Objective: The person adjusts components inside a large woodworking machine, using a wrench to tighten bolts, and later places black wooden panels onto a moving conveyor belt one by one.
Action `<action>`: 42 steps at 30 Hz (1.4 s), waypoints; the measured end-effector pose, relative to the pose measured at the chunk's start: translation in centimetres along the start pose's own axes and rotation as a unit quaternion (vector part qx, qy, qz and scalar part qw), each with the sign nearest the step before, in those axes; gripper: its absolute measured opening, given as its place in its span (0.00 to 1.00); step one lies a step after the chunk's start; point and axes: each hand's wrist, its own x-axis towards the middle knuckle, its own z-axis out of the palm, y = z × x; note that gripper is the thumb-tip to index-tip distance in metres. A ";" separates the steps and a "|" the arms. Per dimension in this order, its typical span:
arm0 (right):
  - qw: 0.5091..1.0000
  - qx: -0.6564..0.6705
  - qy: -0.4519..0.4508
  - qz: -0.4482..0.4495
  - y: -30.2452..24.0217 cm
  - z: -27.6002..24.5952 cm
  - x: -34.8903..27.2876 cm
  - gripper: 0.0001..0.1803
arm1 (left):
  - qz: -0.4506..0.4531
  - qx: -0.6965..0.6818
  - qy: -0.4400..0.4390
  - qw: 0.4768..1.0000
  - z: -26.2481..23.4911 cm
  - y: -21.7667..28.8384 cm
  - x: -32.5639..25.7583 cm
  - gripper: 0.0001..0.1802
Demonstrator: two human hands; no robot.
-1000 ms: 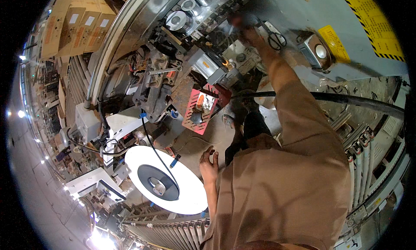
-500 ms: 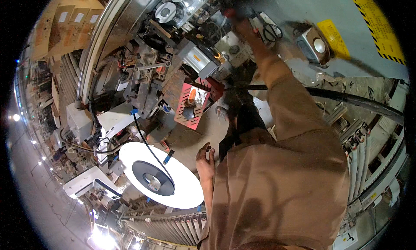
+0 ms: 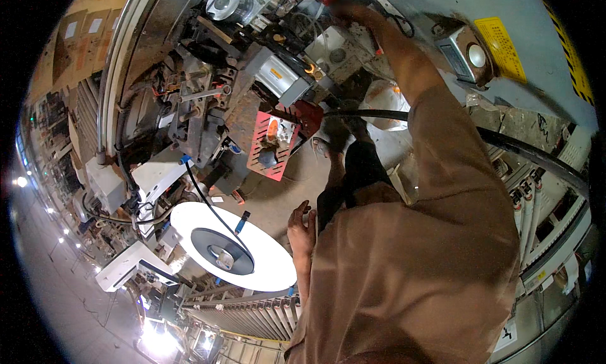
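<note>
Up at the machine, right hand reaching in, left hand hanging idle.

Stretched far overhead, the right arm ends among the grey metal blocks and wires at the machine's top, presumably to get at a part there; its fingers are lost against a red-tipped piece and the picture's rim, so I cannot tell whether they grip anything. By the hip the left hand rests loosely curled, fingers slack and holding nothing, just beside the white disc with its dark centre. A thick black hose passes behind the sleeve, partly hidden. The red perforated plate sits lower, untouched.
</note>
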 end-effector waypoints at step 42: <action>0.967 0.049 0.226 0.108 -0.7 2.3 1.6 0.18 | -0.045 -0.050 0.016 0.998 0.2 -1.1 0.1 0.20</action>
